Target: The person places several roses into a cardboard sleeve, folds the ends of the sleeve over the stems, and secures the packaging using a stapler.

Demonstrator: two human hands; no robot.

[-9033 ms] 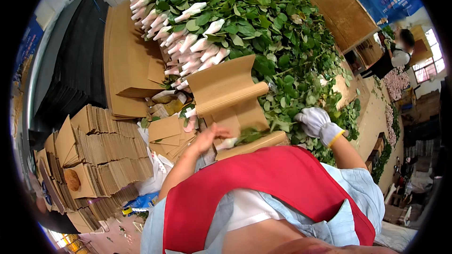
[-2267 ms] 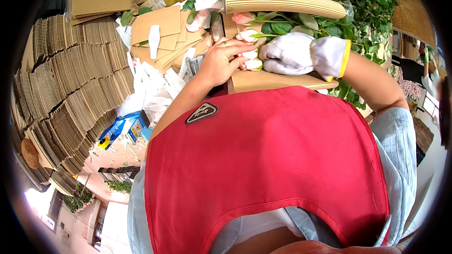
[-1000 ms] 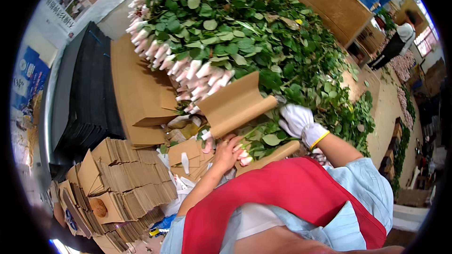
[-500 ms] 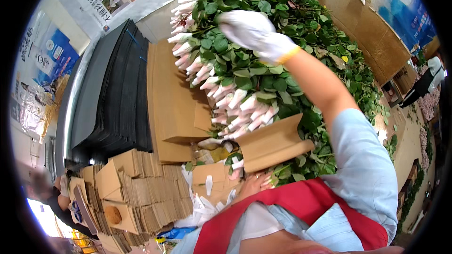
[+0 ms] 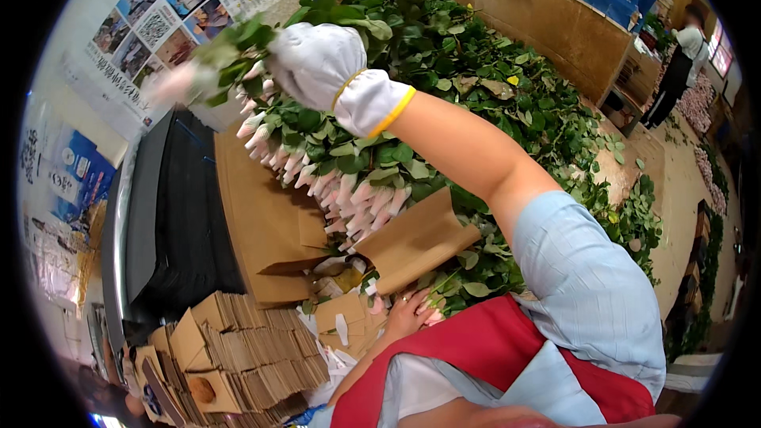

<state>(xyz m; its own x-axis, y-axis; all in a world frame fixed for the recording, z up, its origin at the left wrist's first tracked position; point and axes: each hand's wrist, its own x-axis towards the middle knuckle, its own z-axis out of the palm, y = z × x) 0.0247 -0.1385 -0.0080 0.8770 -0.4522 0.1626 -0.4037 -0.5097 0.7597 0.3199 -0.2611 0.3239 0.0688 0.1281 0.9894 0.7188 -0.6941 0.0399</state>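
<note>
My right hand [image 5: 321, 67], in a white glove with a yellow edge, is closed round a leafy rose stem. The pink rose head [image 5: 170, 85] at its left end is smeared by motion. Below it lies a big heap of roses [image 5: 349, 198], their pale pink heads in white sleeves facing left and their green leaves to the right. My bare left hand [image 5: 406, 317], with a ring on a finger, is low by my red apron, its fingers closed over pink rose heads. A curved brown cardboard sheet [image 5: 416, 242] stands just beyond it, over some leaves.
Stacks of folded cardboard [image 5: 246, 349] stand at the lower left, with a round brown object [image 5: 200, 389] on them. Behind is a tall stack of black sheets [image 5: 178, 222]. A cardboard panel [image 5: 547, 28] edges the heap. Another person [image 5: 678, 63] stands at the far right.
My right hand has swung left across the heap and now carries a rose beyond its left edge. The view has turned a little. My left hand stays low by the apron.
</note>
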